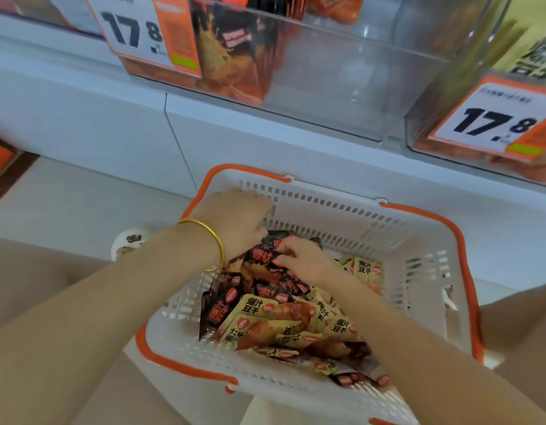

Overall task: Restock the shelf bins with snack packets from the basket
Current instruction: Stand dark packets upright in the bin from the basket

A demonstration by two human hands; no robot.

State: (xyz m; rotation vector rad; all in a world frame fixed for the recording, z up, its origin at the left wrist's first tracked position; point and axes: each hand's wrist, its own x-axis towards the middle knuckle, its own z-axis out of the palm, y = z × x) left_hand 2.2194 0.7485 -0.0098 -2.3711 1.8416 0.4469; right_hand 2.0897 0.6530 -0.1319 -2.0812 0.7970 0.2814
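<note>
Hands meet over a white slotted plastic basket with orange rim handles [419, 265], both reaching into its heap. The left hand [238, 222], gold bangle [210, 240] on its wrist, and the right hand [305, 259] pinch black-and-red snack packets [262, 254] between curled fingers; the gripped packet's long axis runs roughly left to right. Yellow packets [256, 305] lie flat nearer the person. A clear plastic shelf bin [342, 87] above holds upright black-and-red packets

A single head-worn, wide-angle view is given, aimed forward and steeply down. The basket [311, 391] is seen from close above, filling the lower half, while the shelf bins [342, 96] are caught along the top edge.
</note>
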